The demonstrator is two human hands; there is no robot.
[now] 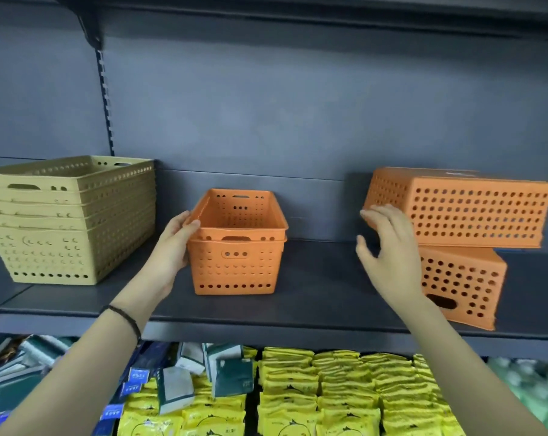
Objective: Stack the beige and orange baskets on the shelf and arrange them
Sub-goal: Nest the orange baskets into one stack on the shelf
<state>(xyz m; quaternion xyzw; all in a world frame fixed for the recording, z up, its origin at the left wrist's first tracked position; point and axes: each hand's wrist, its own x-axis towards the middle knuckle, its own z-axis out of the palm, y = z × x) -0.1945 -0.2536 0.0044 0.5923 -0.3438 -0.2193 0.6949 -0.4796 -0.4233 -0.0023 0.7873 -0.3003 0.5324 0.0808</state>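
A stack of several beige baskets (68, 215) stands upright at the left of the grey shelf (323, 278). In the middle, two orange baskets (236, 262) sit nested and upright. My left hand (175, 247) grips the left rim and wall of this nested pair. At the right, an upside-down orange basket (474, 212) rests crooked on top of another overturned orange basket (461, 284). My right hand (389, 247) is spread with fingers apart; its fingertips touch the near left corner of the upper overturned basket, holding nothing.
The shelf's dark back panel (298, 105) rises behind the baskets, with another shelf overhead. Below the shelf edge lie yellow packets (345, 391) and dark green and blue boxes (203, 372). Bare shelf surface shows between the middle and right baskets.
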